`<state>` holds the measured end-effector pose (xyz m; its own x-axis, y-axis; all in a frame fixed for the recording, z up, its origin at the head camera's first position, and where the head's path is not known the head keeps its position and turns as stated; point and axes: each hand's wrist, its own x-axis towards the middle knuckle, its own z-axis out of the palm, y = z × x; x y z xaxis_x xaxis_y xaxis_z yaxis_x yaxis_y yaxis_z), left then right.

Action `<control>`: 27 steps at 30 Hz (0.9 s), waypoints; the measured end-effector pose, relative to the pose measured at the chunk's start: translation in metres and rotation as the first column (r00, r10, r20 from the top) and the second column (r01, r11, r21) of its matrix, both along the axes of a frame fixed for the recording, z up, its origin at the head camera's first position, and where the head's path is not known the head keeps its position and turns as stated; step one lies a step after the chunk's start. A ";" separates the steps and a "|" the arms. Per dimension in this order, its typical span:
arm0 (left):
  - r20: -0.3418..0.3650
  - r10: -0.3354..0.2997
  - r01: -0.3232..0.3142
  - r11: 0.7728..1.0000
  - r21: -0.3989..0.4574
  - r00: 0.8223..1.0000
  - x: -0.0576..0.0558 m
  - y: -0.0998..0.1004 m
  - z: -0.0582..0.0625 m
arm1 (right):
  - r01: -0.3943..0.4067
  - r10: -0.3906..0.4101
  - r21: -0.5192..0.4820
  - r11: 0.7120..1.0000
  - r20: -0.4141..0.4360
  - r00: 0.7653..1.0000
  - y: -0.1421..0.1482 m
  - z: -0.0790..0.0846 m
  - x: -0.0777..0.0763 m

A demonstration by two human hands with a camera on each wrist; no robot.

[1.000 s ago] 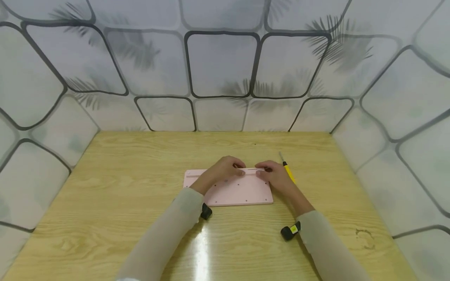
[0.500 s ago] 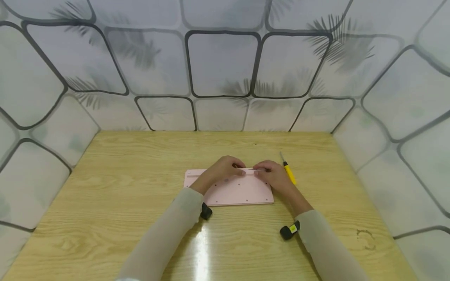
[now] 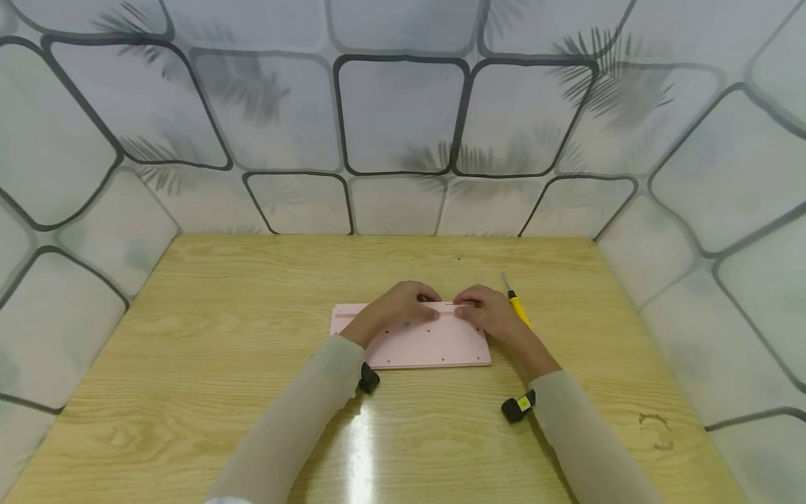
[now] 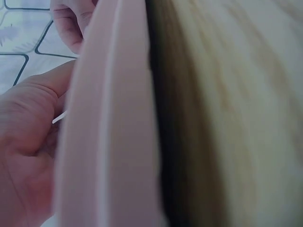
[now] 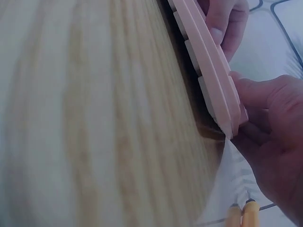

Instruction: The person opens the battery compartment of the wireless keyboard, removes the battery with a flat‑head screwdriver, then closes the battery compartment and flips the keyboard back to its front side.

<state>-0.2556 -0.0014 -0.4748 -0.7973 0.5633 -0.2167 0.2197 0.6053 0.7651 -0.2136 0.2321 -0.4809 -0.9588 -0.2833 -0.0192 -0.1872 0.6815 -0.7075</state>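
Observation:
A pink keyboard (image 3: 434, 350) lies face down on the wooden table, its screw-dotted back turned up. White keycaps (image 5: 193, 56) show under its edge in the right wrist view. My left hand (image 3: 398, 305) grips the far edge near the middle, thumb on the back and fingers curled over the far side. Farther right along that edge my right hand (image 3: 492, 313) pinches it the same way, near the corner. In the left wrist view the keyboard's side (image 4: 128, 113) hides most of the left fingers.
A yellow-handled screwdriver (image 3: 516, 306) lies just right of my right hand, its tip pointing away. Black wrist cameras (image 3: 516, 407) sit at both cuffs. Patterned cloth walls (image 3: 397, 203) border the table at the back and both sides.
My right hand has shifted slightly left along the far edge. My left hand and the keyboard stay almost where they were.

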 end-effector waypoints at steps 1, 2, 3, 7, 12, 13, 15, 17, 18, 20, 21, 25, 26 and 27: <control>-0.002 0.000 0.000 1.000 0.000 1.000 0.000 0.000 0.000 | 0.003 -0.003 0.002 1.000 0.003 1.000 0.000 0.001 0.000; -0.006 0.001 -0.001 1.000 0.000 1.000 0.000 0.000 0.000 | 0.001 -0.001 0.005 1.000 0.003 1.000 -0.001 0.001 0.000; -0.009 0.002 -0.002 1.000 -0.002 1.000 0.000 0.000 0.001 | -0.001 0.001 0.009 1.000 0.002 1.000 0.000 0.002 0.000; -0.020 -0.001 0.001 1.000 -0.004 1.000 0.001 0.000 0.002 | -0.005 0.005 0.023 1.000 0.004 1.000 0.000 0.002 -0.001; -0.018 -0.005 0.005 1.000 0.010 1.000 0.000 -0.002 0.000 | -0.018 0.017 0.041 0.999 0.033 0.999 0.000 0.003 -0.002; -0.017 -0.004 0.005 1.000 0.013 1.000 0.000 -0.002 0.000 | -0.023 0.021 0.044 0.999 0.041 0.999 -0.001 0.003 -0.002; -0.023 -0.006 0.006 1.000 0.012 1.000 0.001 -0.002 -0.001 | -0.029 0.026 0.052 0.998 0.053 0.998 -0.002 0.005 -0.002; -0.029 -0.006 0.007 1.000 0.016 1.000 0.001 -0.001 -0.001 | -0.027 0.024 0.056 0.998 0.067 0.997 -0.003 0.006 -0.002; -0.032 -0.006 0.006 1.000 0.016 0.999 0.001 -0.001 -0.001 | -0.024 0.019 0.056 0.998 0.074 0.997 -0.004 0.007 -0.002; -0.036 -0.006 0.007 1.000 0.017 0.999 0.001 -0.001 -0.001 | -0.018 0.013 0.057 0.998 0.088 0.996 -0.005 0.008 -0.002; -0.036 -0.006 0.006 1.000 0.017 0.999 0.001 -0.001 -0.001 | -0.016 0.010 0.055 0.998 0.095 0.995 -0.005 0.008 -0.002; -0.038 -0.009 0.009 1.000 0.006 0.999 0.002 -0.001 0.000 | -0.016 0.010 0.052 0.999 0.107 0.994 -0.005 0.007 -0.002; -0.037 -0.009 0.009 1.000 0.003 0.999 0.002 -0.002 0.000 | -0.018 0.013 0.051 0.999 0.106 0.994 -0.005 0.007 -0.002; -0.039 -0.008 0.008 1.000 -0.001 0.999 0.002 -0.002 0.000 | -0.024 0.019 0.051 0.998 0.099 0.995 -0.005 0.006 -0.003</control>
